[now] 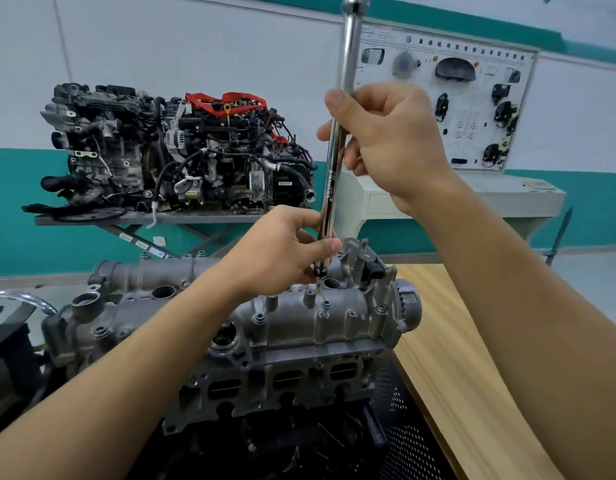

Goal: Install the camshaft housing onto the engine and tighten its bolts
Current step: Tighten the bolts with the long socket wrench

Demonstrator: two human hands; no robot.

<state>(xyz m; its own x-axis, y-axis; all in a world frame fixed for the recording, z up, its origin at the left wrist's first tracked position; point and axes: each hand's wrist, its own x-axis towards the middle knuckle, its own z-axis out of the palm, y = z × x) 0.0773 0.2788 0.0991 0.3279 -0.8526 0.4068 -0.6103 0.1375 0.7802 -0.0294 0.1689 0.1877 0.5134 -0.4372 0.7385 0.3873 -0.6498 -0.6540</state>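
The grey cast camshaft housing (320,320) lies on top of the engine (282,379) in front of me. A long chrome wrench shaft (346,81) stands nearly upright, its lower tip down at a bolt (325,304) near the housing's right end. My left hand (282,251) pinches the shaft's lower end just above the housing. My right hand (379,140) grips the shaft higher up, fingers curled round it. Several other bolt heads show along the housing's near edge.
A wooden tabletop (455,358) runs along the right of the engine. Behind stand two other engines on a grey stand (181,150) and a white training board (448,98) with car parts. A black perforated panel (403,427) sits below the engine at the right.
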